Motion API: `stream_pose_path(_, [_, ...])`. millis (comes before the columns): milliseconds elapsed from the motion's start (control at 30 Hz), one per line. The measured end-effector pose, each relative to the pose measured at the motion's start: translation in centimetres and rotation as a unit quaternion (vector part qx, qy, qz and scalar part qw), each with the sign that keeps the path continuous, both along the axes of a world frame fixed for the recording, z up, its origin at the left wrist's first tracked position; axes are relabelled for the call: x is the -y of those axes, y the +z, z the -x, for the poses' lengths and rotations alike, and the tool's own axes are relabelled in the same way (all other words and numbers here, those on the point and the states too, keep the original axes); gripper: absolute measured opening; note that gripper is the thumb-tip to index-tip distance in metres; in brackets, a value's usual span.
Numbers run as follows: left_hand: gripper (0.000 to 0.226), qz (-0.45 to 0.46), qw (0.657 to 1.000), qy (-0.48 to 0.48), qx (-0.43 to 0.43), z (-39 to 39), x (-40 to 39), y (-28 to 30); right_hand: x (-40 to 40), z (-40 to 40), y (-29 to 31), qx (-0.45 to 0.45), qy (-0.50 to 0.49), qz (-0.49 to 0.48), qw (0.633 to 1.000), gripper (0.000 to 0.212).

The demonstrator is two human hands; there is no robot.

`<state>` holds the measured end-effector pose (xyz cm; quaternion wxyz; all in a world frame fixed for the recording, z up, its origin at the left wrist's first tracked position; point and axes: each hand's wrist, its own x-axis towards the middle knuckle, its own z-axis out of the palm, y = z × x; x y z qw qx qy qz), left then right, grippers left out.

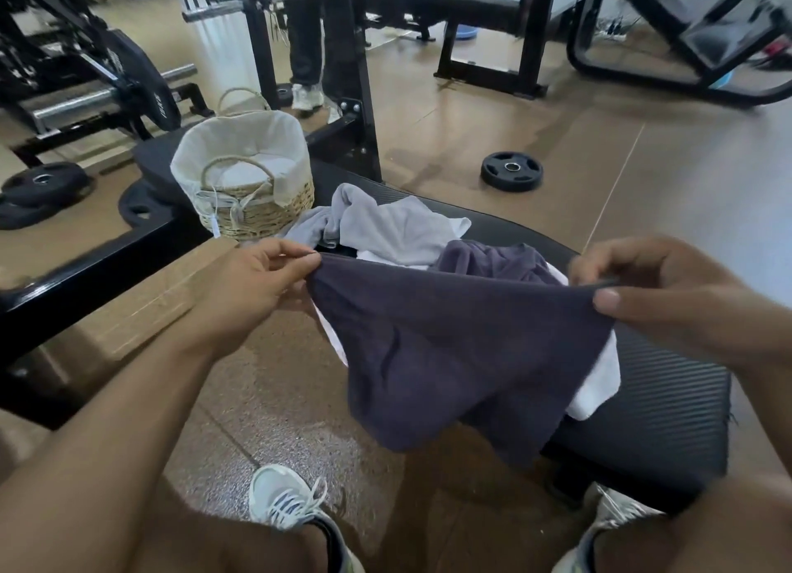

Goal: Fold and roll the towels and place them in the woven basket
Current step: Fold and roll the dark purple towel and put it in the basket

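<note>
Dark navy towel (454,349) is held up stretched between both hands over the near end of a black ribbed bench (668,405); its top edge is pulled taut, the rest hangs loose. One top corner is pinched by the left hand (257,281) at 9 o'clock, thumb and fingers curled on the cloth. The other corner is pinched by the right hand (651,289) at 3 o'clock, thumb on top of the hem. A white towel (600,384) is seen under the dark one on the bench. Just behind, at 12 o'clock, a purple towel (493,259) and a crumpled light grey towel (385,225) are piled. A woven basket (253,212) with white lining is set at 11 o'clock on the bench's far end, touching the grey towel; white cloth is seen inside it. A weight plate (512,171) lies on the floor at 1 o'clock. White sneakers (287,499) are seen at the bottom
</note>
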<state>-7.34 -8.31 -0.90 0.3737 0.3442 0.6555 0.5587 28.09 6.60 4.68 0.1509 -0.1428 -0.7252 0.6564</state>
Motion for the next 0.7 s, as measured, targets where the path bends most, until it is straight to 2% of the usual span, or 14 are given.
stream_pose_path(33, [0.017,0.004,0.996,-0.059,0.068,-0.2,0.0,0.3,-0.1,-0.5,0.1,-0.026,0.045,0.078,0.996,0.011])
stream_pose_path(67, [0.018,0.011,0.984,-0.117,0.133,-0.7,-0.1,0.8,-0.6,-1.1,0.0,-0.053,0.039,0.127,0.99,0.007])
stream_pose_path(100, [0.014,0.013,0.971,-0.163,0.176,-1.4,-0.2,1.3,-0.9,-1.5,0.1,-0.077,-0.011,0.145,0.986,0.004])
stream_pose_path(133, [0.012,0.013,0.965,-0.182,0.191,-2.1,-0.6,1.4,-1.3,-1.8,0.3,-0.074,-0.122,0.126,0.982,0.012])
stream_pose_path(167, [0.012,0.013,0.969,-0.172,0.179,-2.6,-1.3,1.3,-1.6,-1.8,0.5,-0.071,-0.237,0.103,0.964,0.019])
stream_pose_path(200, [0.011,0.011,0.979,-0.143,0.142,-2.9,-2.1,1.0,-2.0,-1.9,0.6,-0.084,-0.297,0.111,0.945,0.022])
stream_pose_path(267, [0.009,0.004,0.997,-0.064,0.041,-3.2,-4.0,0.1,-2.7,-1.2,0.4,-0.083,-0.333,0.125,0.931,0.021])
stream_pose_path(367, [0.006,-0.017,0.998,-0.003,-0.068,-3.7,-6.3,-1.4,-5.0,-0.4,-2.1,0.033,-0.468,-0.003,0.883,0.009])
stream_pose_path(433, [0.004,-0.033,0.995,0.013,-0.088,-4.4,-7.6,-1.9,-6.3,-0.4,-3.6,0.063,-0.51,-0.042,0.857,0.015])
stream_pose_path(500, [0.005,-0.04,0.994,0.032,-0.095,-5.1,-8.6,-2.1,-7.2,-0.6,-4.5,0.066,-0.521,-0.051,0.85,0.019])
stream_pose_path(633, [0.011,-0.045,0.987,0.083,-0.13,-5.4,-9.8,-1.8,-8.4,-0.7,-5.3,0.064,-0.539,-0.095,0.835,0.013])
stream_pose_path(700, [0.007,-0.087,0.978,0.112,-0.153,-5.6,-10.0,-1.1,-8.7,-0.4,-5.2,0.039,-0.567,-0.141,0.81,0.012])
